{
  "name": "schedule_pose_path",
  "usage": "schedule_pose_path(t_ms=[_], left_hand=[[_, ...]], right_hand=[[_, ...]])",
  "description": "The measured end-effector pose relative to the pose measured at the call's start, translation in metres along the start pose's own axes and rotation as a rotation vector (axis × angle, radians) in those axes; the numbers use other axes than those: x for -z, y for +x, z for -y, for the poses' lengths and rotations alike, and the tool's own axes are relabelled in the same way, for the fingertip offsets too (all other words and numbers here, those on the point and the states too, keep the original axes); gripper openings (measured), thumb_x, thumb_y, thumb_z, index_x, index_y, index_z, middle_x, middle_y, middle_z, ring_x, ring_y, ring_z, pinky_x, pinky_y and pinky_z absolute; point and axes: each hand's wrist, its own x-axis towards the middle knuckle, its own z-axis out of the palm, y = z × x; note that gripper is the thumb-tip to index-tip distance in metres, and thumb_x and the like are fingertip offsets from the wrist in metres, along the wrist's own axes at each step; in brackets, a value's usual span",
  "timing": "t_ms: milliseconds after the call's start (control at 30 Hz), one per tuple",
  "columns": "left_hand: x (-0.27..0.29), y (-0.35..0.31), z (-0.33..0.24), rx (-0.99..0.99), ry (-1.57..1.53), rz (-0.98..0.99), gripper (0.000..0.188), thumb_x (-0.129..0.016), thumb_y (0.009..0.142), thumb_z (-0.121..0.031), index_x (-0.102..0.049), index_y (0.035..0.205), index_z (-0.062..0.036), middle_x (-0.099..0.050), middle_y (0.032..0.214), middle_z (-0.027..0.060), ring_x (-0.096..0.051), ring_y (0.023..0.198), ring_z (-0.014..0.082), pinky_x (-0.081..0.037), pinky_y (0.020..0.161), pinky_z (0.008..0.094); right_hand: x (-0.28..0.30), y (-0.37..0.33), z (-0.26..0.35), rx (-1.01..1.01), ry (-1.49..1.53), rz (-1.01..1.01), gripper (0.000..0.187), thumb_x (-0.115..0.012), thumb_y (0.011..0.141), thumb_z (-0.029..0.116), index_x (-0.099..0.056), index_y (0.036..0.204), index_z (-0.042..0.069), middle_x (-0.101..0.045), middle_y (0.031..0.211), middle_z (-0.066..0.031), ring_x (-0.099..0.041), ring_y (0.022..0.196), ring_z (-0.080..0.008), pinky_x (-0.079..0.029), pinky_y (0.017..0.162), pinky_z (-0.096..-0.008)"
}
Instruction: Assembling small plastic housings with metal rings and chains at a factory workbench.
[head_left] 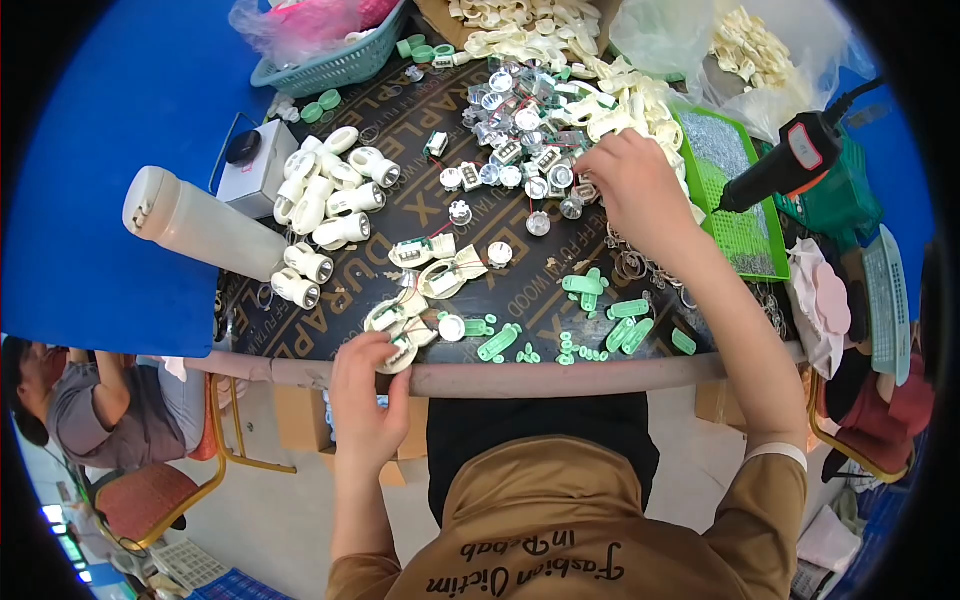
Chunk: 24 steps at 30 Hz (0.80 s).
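the closed torches [352, 199] seem finished (a modest pile), while open shells [440, 283] and heaped lamps [527, 120] remain, left hand [368, 385] grasping a shell half [399, 354], right hand [640, 185] grip hidden, cannot tell.

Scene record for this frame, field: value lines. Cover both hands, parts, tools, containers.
left_hand: left hand grips a cream casing at the table's near edge
right_hand: right hand reaches into the lamp modules; grasp unclear
parts_near: green plastic pieces, loose along the near edge
parts_left: white flashlights, piled beside a white bottle
parts_far: cream shells, heaped
tool: black power tool, right side
container: green tray, right of the right hand
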Motion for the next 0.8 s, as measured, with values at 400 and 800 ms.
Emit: schedule_pose_path(t_ms=[400, 800], left_hand=[[-0.014, 0.009, 0.007, -0.042, 0.112, -0.180, 0.032, -0.068, 0.070, -0.006, -0.053, 0.098, -0.0038, -0.050, 0.108, 0.0135, -0.046, 0.099, 0.0301, -0.038, 0.084, 0.0377], [-0.014, 0.014, 0.004, 0.009, -0.081, -0.295, 0.020, -0.053, 0.081, -0.002, -0.052, 0.101, -0.0008, -0.049, 0.109, 0.0135, -0.046, 0.103, 0.0249, -0.035, 0.091, 0.0329]], right_hand=[[-0.028, 0.076, -0.001, -0.043, 0.082, 0.011, 0.021, -0.060, 0.075, 0.023, -0.062, 0.085, 0.004, -0.062, 0.080, -0.0128, -0.060, 0.080, -0.0304, -0.048, 0.070, -0.0413], [0.019, 0.050, -0.047, -0.488, 0.931, -0.163, 0.023, -0.052, 0.087, 0.020, -0.060, 0.101, 0.004, -0.061, 0.082, -0.0033, -0.059, 0.070, -0.0099, -0.047, 0.063, -0.0241]])
